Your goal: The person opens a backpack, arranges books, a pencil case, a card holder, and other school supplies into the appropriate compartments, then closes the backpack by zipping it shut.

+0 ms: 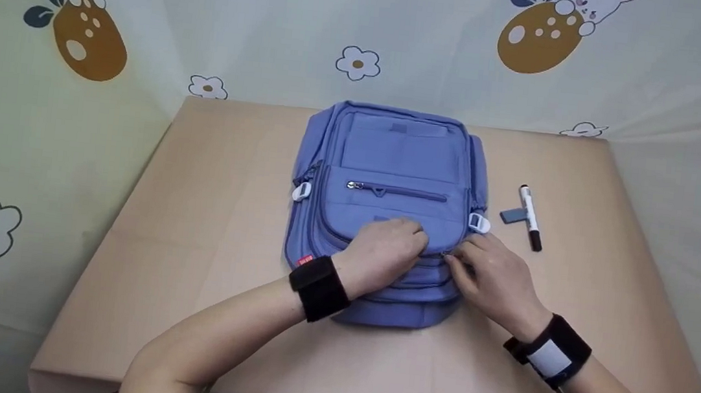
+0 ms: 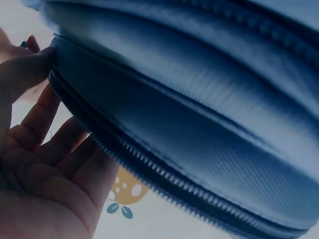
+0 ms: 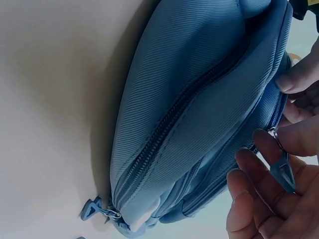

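A blue backpack (image 1: 407, 153) lies front side up on the table, its top toward the far edge. My left hand (image 1: 387, 252) grips the edge of the front pocket; in the left wrist view the thumb lies on the fabric and the fingers sit under the edge beside a zipper (image 2: 169, 184). My right hand (image 1: 498, 277) is at the pocket's lower right corner. Between its thumb and fingers, the right wrist view shows the metal zipper slider (image 3: 272, 132) with a blue triangular pull tab (image 3: 283, 174) hanging over the fingers.
Right of the backpack, a white marker (image 1: 531, 217) with black ends lies beside a small grey-blue flat piece (image 1: 513, 215). White strap buckles (image 1: 479, 223) stick out at the backpack's sides. Printed curtains (image 1: 289, 34) surround the brown table (image 1: 212, 208).
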### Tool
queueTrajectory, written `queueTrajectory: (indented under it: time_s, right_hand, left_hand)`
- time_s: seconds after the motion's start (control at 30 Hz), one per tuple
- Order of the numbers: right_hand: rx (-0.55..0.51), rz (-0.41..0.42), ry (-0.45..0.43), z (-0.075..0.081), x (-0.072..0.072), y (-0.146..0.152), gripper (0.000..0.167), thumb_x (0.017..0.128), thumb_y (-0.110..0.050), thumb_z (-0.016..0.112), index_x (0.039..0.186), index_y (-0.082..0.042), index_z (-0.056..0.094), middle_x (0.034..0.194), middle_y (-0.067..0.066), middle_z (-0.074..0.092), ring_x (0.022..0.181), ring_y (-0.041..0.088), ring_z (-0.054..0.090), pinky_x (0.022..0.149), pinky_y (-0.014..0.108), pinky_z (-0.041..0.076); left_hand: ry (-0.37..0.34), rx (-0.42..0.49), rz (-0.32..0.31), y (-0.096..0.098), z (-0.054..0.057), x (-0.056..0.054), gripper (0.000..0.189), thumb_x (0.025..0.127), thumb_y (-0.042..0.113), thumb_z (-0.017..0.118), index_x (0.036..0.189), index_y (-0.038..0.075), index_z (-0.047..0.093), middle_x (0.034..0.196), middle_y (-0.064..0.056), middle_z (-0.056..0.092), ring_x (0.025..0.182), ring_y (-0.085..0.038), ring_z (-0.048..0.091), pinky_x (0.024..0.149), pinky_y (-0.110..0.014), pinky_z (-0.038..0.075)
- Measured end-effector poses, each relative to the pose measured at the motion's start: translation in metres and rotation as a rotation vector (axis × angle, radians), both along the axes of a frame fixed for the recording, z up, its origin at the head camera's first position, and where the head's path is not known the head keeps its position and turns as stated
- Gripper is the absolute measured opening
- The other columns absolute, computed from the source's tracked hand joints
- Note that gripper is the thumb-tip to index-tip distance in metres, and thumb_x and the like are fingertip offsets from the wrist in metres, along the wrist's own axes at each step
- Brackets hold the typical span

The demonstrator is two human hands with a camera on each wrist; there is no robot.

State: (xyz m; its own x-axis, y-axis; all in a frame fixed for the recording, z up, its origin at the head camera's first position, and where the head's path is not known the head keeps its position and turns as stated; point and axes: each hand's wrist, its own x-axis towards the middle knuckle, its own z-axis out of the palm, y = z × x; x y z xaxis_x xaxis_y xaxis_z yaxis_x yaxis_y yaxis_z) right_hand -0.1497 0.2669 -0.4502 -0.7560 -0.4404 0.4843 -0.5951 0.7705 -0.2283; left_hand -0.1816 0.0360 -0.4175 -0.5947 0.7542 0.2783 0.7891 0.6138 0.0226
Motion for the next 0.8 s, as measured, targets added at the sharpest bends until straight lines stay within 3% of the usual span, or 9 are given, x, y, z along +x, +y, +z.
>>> queueTrajectory:
  time_s: [0.17, 0.4, 0.63, 0.8]
  right_hand:
    - [0.011, -0.006, 0.003, 0.002, -0.002, 0.002, 0.004, 0.092, -0.015, 0.075, 0.091, -0.013, 0.072, 0.090, -0.001, 0.067, 0.082, 0.020, 0.061, 0.066, 0.036, 0.052]
    - [0.073, -0.018, 0.006, 0.003, -0.007, 0.015, 0.006, 0.093, -0.019, 0.076, 0.094, -0.013, 0.074, 0.087, -0.002, 0.069, 0.075, 0.021, 0.058, 0.059, 0.035, 0.047]
    - [0.070, -0.112, -0.032, -0.001, -0.025, 0.034, 0.007, 0.090, -0.016, 0.079, 0.093, -0.010, 0.078, 0.081, 0.001, 0.067, 0.071, 0.022, 0.055, 0.057, 0.037, 0.046]
    - [0.086, -0.146, -0.043, -0.001, -0.039, 0.038, 0.007, 0.092, -0.016, 0.076, 0.092, -0.009, 0.077, 0.079, 0.004, 0.068, 0.073, 0.024, 0.059, 0.058, 0.041, 0.049]
  left_hand:
    - [0.059, -0.035, 0.001, 0.002, 0.000, 0.000, 0.007, 0.095, 0.015, 0.067, 0.090, 0.011, 0.068, 0.091, -0.002, 0.068, 0.083, -0.020, 0.066, 0.063, -0.034, 0.058]
    - [0.013, -0.066, 0.010, 0.003, 0.001, -0.001, 0.010, 0.100, 0.016, 0.062, 0.094, 0.010, 0.068, 0.093, -0.003, 0.069, 0.088, -0.022, 0.067, 0.070, -0.035, 0.058]
    - [-0.059, -0.090, 0.022, 0.005, 0.004, 0.000, 0.012, 0.101, 0.018, 0.061, 0.098, 0.009, 0.069, 0.098, -0.004, 0.071, 0.095, -0.023, 0.068, 0.077, -0.036, 0.058]
    - [-0.055, -0.079, 0.015, 0.004, 0.003, 0.001, 0.011, 0.100, 0.018, 0.063, 0.097, 0.009, 0.068, 0.095, -0.003, 0.070, 0.093, -0.023, 0.068, 0.076, -0.035, 0.058]
